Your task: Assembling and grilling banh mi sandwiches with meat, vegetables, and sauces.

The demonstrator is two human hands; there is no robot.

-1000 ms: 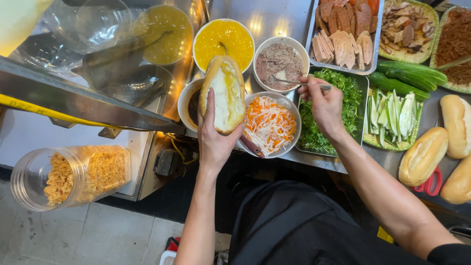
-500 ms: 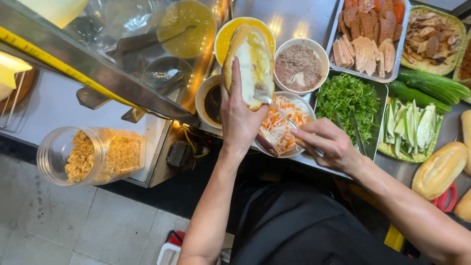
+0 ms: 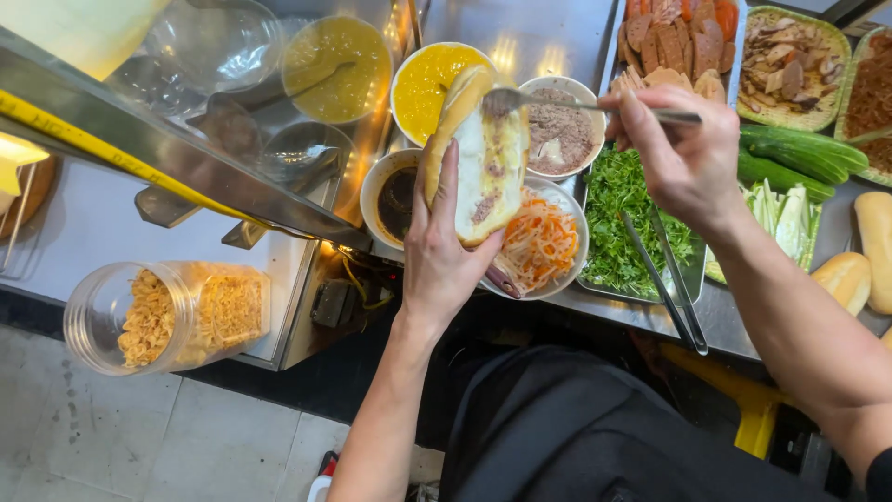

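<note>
The split baguette [image 3: 478,153] stands upright over the bowls, cradled from below by the left hand [image 3: 441,251], fingers curled round its crust. The right hand [image 3: 683,153], wrist bent, pinches a spoon [image 3: 557,100] whose bowl touches the bread's top. Just right sits the herb tray [image 3: 641,223], with tongs [image 3: 664,279] lying on it.
</note>
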